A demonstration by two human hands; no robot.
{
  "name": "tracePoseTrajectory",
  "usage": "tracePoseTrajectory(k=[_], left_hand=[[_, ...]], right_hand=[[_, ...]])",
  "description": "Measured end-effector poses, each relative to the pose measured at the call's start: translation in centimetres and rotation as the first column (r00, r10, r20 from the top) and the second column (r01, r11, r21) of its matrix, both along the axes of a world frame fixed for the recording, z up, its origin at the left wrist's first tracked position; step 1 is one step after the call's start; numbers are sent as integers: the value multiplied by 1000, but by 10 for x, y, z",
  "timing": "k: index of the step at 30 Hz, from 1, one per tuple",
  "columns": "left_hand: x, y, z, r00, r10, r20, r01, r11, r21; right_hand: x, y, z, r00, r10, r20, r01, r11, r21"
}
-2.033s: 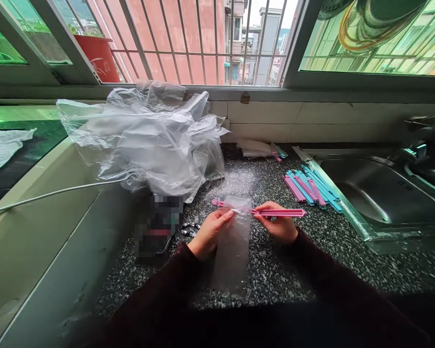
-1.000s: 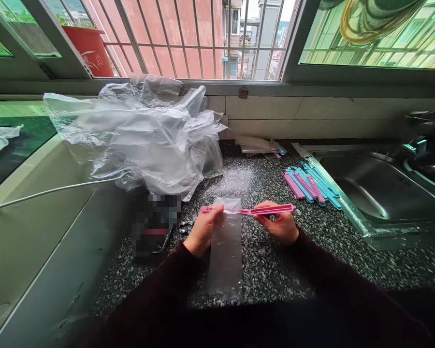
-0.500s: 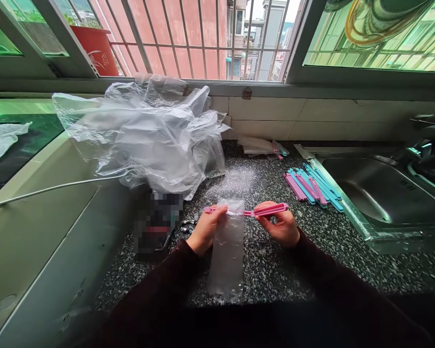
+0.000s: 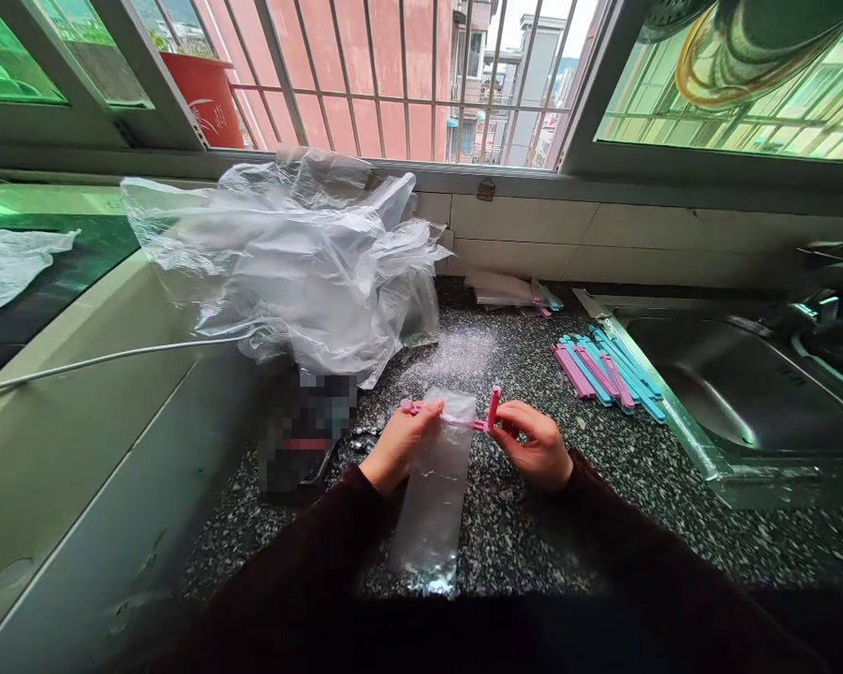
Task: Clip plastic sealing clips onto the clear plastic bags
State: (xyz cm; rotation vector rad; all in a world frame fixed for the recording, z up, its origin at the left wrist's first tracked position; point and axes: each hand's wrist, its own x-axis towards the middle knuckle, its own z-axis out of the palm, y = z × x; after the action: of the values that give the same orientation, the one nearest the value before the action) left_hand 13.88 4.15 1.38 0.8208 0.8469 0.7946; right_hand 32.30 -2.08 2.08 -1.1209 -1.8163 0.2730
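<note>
Pink clip [image 4: 494, 408] crosses the far end of the clear bag [image 4: 436, 496] over the surface [image 4: 516, 520]. Left hand [image 4: 397, 449] pinches both; right hand [image 4: 536, 446] pinches the clip's right end. We judge the clip light, stiff; the bag slippery, best held where they cross.

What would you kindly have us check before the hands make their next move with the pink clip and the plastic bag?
1. Bag held near its top: ok; the left hand pinches the plastic bag.
2. Clip in the right hand: ok; the right hand grips the pink clip near its hinge.
3. Clip reaches across the bag: ok; pink shows past both side edges.
4. Clip closed: not ok; one bar stands up.
5. Bag lying evenly along the clip: cannot tell; the left hand hides part of it.
6. Spare clips out of the way: ok; the pink and blue clips lie apart, beside the sink.
</note>
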Motion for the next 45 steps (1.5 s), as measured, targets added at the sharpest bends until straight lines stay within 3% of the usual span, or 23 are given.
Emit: tracePoseTrajectory(k=[5,13,16,21,27,38,45], left_hand=[[-1,-1,6,996,-85,19,85,995,-53],[1,0,16,991,18,136,11,978,-206],[-1,0,17,993,8,118,10,988,-154],[-3,0,13,992,-117,48,120,992,-47],[-1,2,8,999,-20,37,21,1000,-20],[0,0,10,1000,2,21,-2,1000,-9],[0,1,8,999,-25,29,25,1000,3]], right_hand=[[0,0,1,1000,-24,-2,24,999,-25],[0,0,2,999,-35,10,35,999,-33],[1,-1,1,998,-55,9,55,997,-50],[2,-1,0,999,-34,20,36,997,-62],[1,-1,0,1000,-3,3,3,999,-34],[-2,-2,0,997,-46,63,44,999,28],[-3,-2,0,977,-55,208,37,995,90]])
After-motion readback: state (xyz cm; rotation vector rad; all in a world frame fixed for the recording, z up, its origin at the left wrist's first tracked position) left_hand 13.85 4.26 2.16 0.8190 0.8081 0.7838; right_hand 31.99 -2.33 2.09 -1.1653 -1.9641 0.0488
